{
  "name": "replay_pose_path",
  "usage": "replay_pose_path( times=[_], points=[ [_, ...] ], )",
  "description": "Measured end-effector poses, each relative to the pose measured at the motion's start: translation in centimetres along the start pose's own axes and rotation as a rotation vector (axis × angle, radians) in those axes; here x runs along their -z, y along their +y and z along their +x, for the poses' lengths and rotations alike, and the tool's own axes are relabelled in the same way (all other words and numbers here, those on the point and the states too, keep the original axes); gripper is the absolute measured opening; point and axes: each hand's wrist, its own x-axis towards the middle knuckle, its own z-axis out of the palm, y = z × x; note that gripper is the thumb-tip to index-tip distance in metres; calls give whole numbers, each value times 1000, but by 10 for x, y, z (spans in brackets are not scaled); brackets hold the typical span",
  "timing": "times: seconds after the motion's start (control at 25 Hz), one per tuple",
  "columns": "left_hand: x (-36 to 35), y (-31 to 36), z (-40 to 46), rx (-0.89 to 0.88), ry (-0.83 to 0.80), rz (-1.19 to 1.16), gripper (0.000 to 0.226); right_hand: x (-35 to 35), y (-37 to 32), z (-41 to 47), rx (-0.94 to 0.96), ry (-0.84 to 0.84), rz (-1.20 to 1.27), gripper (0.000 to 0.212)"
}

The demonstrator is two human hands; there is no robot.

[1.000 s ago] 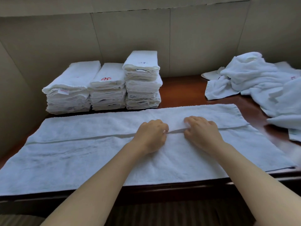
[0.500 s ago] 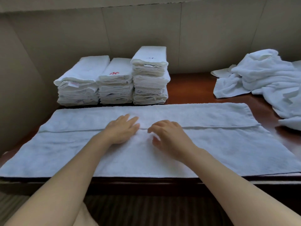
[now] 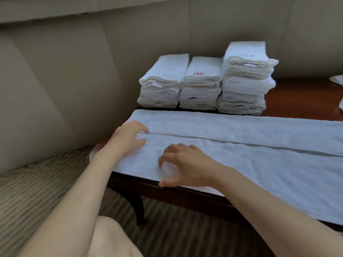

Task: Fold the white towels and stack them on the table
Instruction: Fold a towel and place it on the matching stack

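On the dark wooden table lies 1 long white towel, folded lengthwise so its 2 edges meet along a middle seam, its near edge at the table's front rim. Both hands rest on its left end: the left hand lies flat, fingers relaxed and spread across the seam; the right hand arches, fingertips pressing the cloth, thumb at the near edge, grasping nothing. Behind, just beside the towel's far edge, stand 3 stacks of folded towels, touching side by side; bare wood shows to their right.
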Motion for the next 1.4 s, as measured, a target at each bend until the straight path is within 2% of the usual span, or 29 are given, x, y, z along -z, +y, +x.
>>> replay_pose_path(
  times=[0.04,0.12,0.2,0.32,0.4,0.48,0.56,0.68,0.76,0.8,0.88,1.0,1.12,1.2,1.28,1.32,1.4],
  points=[
    [8,7,-11,-86,-69,-111,10,0,-2,3,-3,-6,9,45],
    [19,19,-27,-127,-296,-257,4,3,-3,6,-13,-12,61,36],
    [26,18,-33,-73,-432,-316,18,9,-3,6,-40,-46,114,28],
    [34,17,-36,-35,-531,-270,33,18,1,3,-120,-114,80,28],
    [34,25,-38,-55,-569,-191,40,24,6,2,-227,-81,14,23],
    [31,32,-37,-56,-533,-121,45,36,15,-1,-392,-1,-42,16],
    [31,32,-32,7,-411,8,46,52,27,-7,-552,50,-110,17],
    [41,26,-17,143,-11,120,26,72,49,-10,-682,182,-133,21],
    [50,23,3,184,217,72,27,80,64,-3,-696,320,-150,18],
    [53,22,15,204,273,53,31,83,72,3,-691,370,-166,19],
    [56,18,43,245,292,57,36,86,89,18,-684,446,-207,24],
    [46,4,87,299,228,98,32,71,118,41,-700,487,-274,33],
    [20,-11,121,381,9,155,24,40,154,54,-675,384,-225,33],
    [6,-14,132,473,-121,128,29,23,171,56,-601,333,-116,28],
    [2,-9,137,543,-106,167,40,21,177,55,-583,317,-35,28],
    [3,0,136,530,-70,268,46,24,179,52,-589,312,-28,27],
    [0,32,127,352,21,434,46,32,182,43,-610,291,-47,24]
  ],
)
